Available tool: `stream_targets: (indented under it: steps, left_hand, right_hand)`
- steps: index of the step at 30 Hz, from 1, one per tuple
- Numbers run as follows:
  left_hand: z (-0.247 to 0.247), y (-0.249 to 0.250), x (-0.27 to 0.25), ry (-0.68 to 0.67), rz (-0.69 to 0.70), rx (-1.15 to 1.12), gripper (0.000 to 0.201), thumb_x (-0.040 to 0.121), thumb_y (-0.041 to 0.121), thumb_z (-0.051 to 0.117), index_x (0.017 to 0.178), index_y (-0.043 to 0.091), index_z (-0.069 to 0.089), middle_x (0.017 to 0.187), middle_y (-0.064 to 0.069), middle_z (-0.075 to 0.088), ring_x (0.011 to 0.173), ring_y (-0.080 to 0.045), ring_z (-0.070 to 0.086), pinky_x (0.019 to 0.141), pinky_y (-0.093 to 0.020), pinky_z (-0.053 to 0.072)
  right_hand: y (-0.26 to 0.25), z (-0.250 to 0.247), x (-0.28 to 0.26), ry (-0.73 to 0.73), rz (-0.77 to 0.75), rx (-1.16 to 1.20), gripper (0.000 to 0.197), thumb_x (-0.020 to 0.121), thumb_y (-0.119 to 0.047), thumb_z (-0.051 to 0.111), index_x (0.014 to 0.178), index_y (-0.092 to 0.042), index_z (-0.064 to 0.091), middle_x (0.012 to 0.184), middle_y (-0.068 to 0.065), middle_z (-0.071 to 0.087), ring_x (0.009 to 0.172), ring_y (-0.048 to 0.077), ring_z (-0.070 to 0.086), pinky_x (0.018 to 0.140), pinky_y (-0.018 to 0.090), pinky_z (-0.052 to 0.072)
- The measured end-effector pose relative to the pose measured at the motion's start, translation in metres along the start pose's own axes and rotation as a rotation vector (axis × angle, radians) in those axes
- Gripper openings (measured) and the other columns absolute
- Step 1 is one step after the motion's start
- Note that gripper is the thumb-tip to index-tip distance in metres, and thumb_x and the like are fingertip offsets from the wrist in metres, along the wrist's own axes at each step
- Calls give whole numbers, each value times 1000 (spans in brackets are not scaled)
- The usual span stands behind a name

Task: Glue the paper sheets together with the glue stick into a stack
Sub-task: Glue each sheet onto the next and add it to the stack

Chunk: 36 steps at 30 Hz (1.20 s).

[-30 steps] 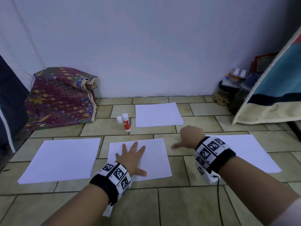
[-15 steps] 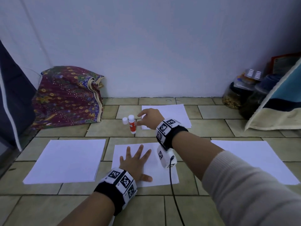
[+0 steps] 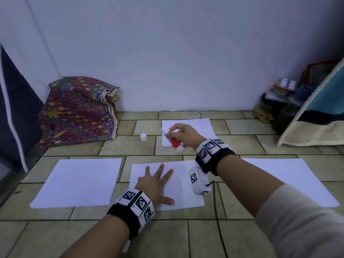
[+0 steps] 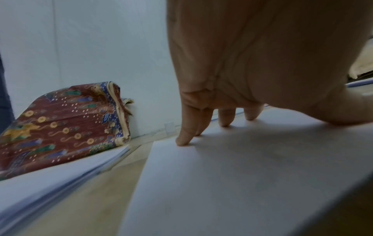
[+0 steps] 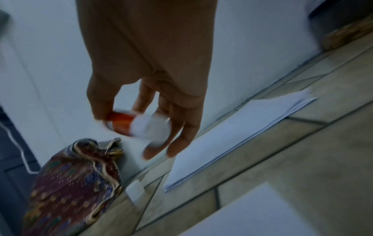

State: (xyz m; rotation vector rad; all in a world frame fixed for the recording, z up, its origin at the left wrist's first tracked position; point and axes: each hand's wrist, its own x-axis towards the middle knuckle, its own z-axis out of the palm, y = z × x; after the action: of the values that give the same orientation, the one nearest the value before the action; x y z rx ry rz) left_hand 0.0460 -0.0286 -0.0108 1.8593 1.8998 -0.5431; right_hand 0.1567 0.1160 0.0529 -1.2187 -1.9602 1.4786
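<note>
Glue stick pinched in right hand above far paper, left hand spread flat on middle sheet

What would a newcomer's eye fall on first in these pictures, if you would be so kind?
Probably the right hand, raised over the far paper stack and gripping the red and white glue stick, whose white cap stands on the tiled floor to its left. Next, the left hand pressed flat with spread fingers on the middle sheet, and the patterned maroon cloth bundle against the wall at left.
</note>
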Motion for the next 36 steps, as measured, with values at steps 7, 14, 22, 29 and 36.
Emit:
stream_targets:
  steps: [7, 14, 22, 29, 36]
  left_hand:
    - [-16, 17, 3, -29, -34, 86, 95, 78, 81, 41, 148, 46, -11, 160, -13, -11, 138, -52, 19, 109, -55, 31]
    - [-33, 21, -9, 3, 26, 163, 86, 84, 78, 31, 152, 39, -5, 159, -22, 3, 131, -36, 41, 101, -38, 38]
    - [-50, 24, -5, 10, 100, 305, 74, 94, 61, 40, 154, 30, 9, 135, -17, 48, 119, -30, 51, 88, -33, 43]
    - [-45, 22, 7, 99, 161, 218, 71, 90, 34, 62, 146, 12, 24, 159, -8, 1, 142, -25, 20, 101, -43, 41]
    - [-42, 22, 19, 66, 130, 142, 85, 86, 28, 68, 148, 5, 15, 160, -12, 3, 145, -26, 15, 106, -44, 36]
  right_hand:
    - [16, -48, -34, 163, 116, -133, 42, 64, -12, 88, 97, -14, 63, 77, 0, 60, 52, 11, 50, 43, 22, 38]
    - [32, -63, -47, 102, 73, -201, 20, 71, 1, 77, 79, -12, 64, 73, 4, 61, 53, 13, 50, 49, 24, 44]
    - [37, -46, -48, 170, -28, -101, 15, 88, -13, 66, 91, -9, 51, 84, 3, 59, 62, 19, 60, 46, 25, 47]
    - [41, -25, -39, 217, -15, -172, 19, 89, -15, 65, 96, -10, 48, 97, 13, 61, 75, 29, 63, 69, 37, 56]
    - [39, -7, -28, 234, -43, -225, 19, 88, -15, 64, 99, -13, 49, 100, 13, 61, 93, 32, 62, 82, 50, 54]
